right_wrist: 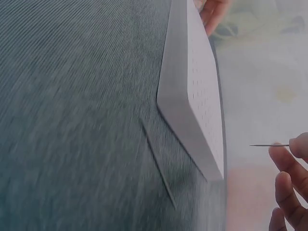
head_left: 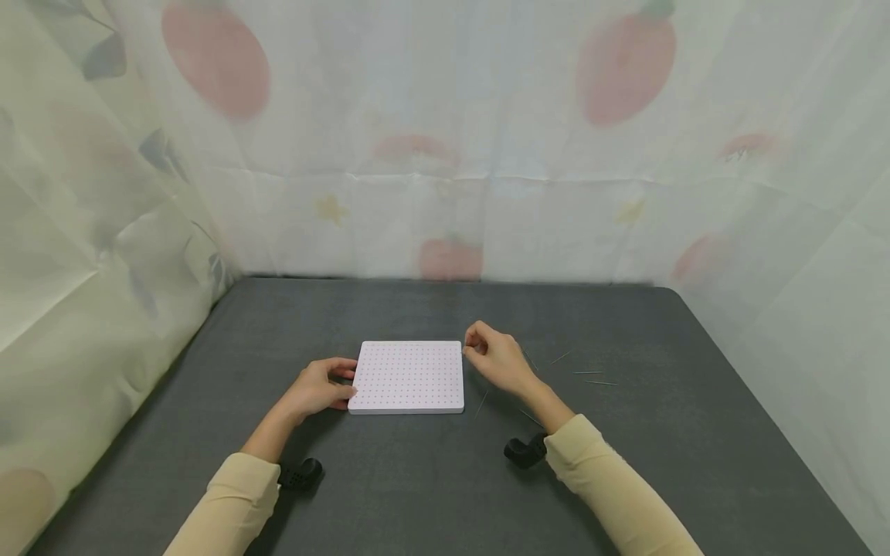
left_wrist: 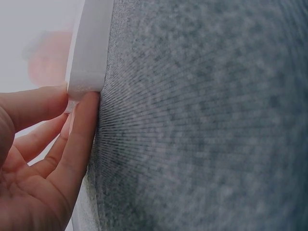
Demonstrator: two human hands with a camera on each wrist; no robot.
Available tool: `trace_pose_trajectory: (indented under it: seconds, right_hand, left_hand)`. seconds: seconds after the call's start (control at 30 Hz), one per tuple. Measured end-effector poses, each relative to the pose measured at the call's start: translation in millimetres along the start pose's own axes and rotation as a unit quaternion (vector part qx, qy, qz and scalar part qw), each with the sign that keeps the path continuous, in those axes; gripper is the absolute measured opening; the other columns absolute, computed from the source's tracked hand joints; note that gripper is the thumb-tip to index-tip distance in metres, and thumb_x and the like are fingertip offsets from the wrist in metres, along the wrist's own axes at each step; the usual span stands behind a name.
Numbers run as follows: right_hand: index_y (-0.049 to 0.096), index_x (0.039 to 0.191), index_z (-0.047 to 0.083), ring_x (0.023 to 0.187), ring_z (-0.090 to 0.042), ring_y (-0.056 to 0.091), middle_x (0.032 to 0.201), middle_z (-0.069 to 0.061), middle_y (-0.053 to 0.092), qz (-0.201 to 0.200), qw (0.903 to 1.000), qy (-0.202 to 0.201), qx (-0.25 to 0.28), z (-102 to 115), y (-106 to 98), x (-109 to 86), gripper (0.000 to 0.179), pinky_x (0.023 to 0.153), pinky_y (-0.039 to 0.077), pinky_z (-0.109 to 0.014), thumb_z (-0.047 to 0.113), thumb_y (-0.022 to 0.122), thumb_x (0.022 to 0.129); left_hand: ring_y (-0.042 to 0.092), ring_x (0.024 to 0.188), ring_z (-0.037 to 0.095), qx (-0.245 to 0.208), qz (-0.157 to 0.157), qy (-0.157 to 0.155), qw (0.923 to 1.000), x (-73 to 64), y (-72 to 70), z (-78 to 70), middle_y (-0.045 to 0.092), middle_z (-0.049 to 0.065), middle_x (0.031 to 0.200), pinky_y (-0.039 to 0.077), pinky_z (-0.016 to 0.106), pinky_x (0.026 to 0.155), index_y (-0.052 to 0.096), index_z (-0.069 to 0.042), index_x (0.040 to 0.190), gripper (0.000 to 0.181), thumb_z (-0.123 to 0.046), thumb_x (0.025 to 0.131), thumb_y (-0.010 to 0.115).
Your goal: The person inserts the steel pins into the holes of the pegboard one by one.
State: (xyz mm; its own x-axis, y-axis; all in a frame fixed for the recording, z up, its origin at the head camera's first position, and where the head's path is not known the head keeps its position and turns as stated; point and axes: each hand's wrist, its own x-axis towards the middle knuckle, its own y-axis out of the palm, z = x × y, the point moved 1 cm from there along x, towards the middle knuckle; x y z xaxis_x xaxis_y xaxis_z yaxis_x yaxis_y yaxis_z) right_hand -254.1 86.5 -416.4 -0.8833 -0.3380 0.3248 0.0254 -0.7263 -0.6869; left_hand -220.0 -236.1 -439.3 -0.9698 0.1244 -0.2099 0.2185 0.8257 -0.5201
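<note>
The right hand [head_left: 499, 359] holds a thin needle-like pin [right_wrist: 269, 145] in a narrow pinch between thumb and finger, the slim end projecting clear of the fingertips. The left hand [head_left: 321, 388] grips the left side of the white board [head_left: 410, 378], toward its near-left corner. The board lies flat on the grey table [head_left: 417, 486], set in from the table's back edge and well apart from its left and right edges. Loose pins [head_left: 588, 372] lie between the board and the table's right edge. The step in hand appears to be positioning one pin at the board's back-right corner while the left hand steadies the board. The next move, by judgement, calls for a firm pinch, a steady board and alignment of the pin's free end with one selected dot; whether the dots are pierced cannot be told. The head view shows the full dot grid and the spread of loose pins, but the held pin is too fine to make out there. The right wrist view shows that pin's projecting length; the left wrist view shows finger contact at the board's side, without the dots.
</note>
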Motion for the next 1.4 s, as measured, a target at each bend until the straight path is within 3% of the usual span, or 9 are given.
trace_pose_trajectory:
  seconds: [0.67,1.4]
  right_hand:
    - [0.061,0.091,0.013,0.071,-0.008,0.054,0.086,0.000,0.071,0.009,0.9995,-0.029,-0.005,31.6,45.3,20.3,0.005,0.060,0.039,-0.017,0.012,0.065,0.089]
    - [0.062,0.095,0.013,0.072,-0.007,0.053,0.094,-0.001,0.072,0.080,0.9961,-0.037,-0.013,59.2,76.4,30.8,0.004,0.060,0.037,-0.015,0.016,0.063,0.093]
  left_hand:
    - [0.069,0.090,0.019,-0.004,0.005,0.000,1.0000,0.8,-1.5,-1.0,0.058,0.027,0.127,0.063,0.034,0.070,0.049,0.005,0.139,0.056,-0.001,0.087,0.068]
    - [0.069,0.089,0.019,-0.001,0.002,-0.001,1.0000,-0.7,-0.6,-1.9,0.058,0.028,0.126,0.063,0.035,0.070,0.049,0.007,0.139,0.056,0.000,0.086,0.068]
